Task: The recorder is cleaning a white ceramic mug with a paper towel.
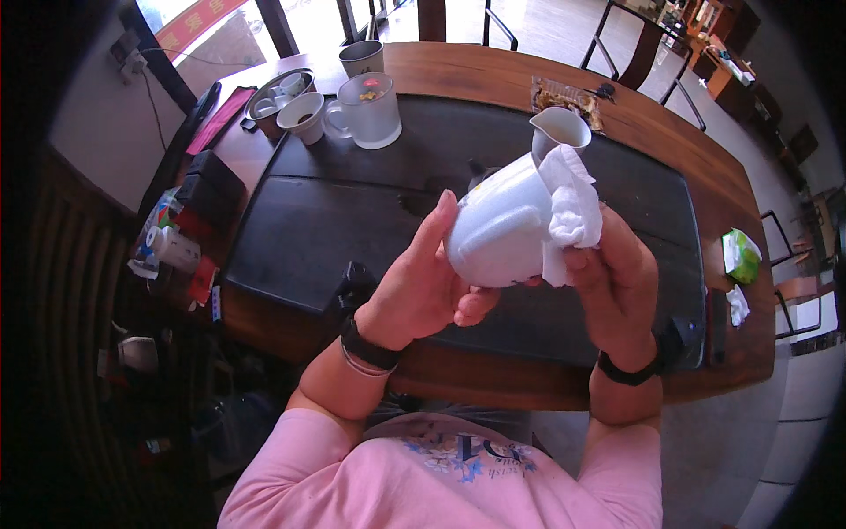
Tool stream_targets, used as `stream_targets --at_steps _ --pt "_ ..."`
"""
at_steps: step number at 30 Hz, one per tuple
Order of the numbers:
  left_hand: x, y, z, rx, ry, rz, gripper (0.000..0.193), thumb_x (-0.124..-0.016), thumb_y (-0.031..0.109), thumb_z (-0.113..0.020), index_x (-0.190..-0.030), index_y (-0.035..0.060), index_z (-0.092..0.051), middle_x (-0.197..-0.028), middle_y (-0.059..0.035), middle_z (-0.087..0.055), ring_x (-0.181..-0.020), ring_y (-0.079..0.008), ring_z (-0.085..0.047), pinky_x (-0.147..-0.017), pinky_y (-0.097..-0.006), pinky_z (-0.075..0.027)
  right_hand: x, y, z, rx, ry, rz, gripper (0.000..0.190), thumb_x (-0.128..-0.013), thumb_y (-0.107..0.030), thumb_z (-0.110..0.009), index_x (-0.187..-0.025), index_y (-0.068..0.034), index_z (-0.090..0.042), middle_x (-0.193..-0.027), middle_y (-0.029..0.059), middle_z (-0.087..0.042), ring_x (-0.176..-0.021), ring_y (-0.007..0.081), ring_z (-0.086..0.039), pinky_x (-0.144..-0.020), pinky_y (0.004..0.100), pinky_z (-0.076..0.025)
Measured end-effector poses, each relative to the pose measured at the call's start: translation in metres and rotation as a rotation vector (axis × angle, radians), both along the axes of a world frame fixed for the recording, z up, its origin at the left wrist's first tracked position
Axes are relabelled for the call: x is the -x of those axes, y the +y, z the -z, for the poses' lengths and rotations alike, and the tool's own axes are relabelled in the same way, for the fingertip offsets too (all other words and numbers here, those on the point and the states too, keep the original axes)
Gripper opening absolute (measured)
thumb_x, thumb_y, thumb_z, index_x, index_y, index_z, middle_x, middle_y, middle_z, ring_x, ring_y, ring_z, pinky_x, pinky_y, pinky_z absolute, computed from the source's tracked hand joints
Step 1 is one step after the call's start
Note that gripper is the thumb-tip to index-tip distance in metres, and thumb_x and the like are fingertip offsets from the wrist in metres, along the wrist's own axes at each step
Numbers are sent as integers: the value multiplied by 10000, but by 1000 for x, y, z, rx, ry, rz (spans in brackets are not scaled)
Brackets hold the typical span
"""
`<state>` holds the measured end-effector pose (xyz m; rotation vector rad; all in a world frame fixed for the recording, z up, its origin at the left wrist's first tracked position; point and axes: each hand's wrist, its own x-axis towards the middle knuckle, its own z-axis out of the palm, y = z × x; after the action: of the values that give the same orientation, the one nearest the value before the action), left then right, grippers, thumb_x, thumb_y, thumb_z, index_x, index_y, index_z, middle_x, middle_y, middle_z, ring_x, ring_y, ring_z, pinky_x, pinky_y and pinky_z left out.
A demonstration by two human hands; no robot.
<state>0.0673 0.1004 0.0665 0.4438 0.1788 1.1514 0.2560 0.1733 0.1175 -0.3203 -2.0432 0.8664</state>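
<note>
My left hand (429, 284) grips a pale ceramic mug (505, 228) by its side and base, and the mug is tilted with its mouth toward the upper right. In my right hand (615, 284) is a crumpled white tissue (572, 198), pressed against the mug's rim. The mug's inside is hidden from view. Just beyond it, a small white pitcher with a spout (560, 129) stands on the dark tea tray (317, 218). Part of a dark object shows behind the mug.
At the tray's far left stand a frosted glass mug (370, 116), a white cup (303, 118), a grey cup (361, 59) and a metal bowl (261, 109) holding small cups. A snack packet (568, 99) lies beyond the pitcher. A green tissue pack (741, 256) sits at the right edge.
</note>
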Motion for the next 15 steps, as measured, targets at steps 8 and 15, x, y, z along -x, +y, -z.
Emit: stream_targets --at_steps 8,15 --pt "-3 4 0 -73 46 57 787 -903 725 -152 -1397 146 -351 -1060 -229 -609 -556 -149 -550 -496 -251 -460 3 -5 -1 -30 18 87 125 -903 -66 -574 -1005 6 -574 -869 137 -589 -728 257 -585 -659 337 -477" --pt "-9 0 4 -311 602 -317 760 -906 448 -591 -1457 150 -159 -1188 -151 -510 -921 -218 -615 -675 -287 -507 7 2 6 25 131 127 106 -902 -53 -578 -997 -8 -567 -814 120 -562 -668 225 -574 -600 324 -465"
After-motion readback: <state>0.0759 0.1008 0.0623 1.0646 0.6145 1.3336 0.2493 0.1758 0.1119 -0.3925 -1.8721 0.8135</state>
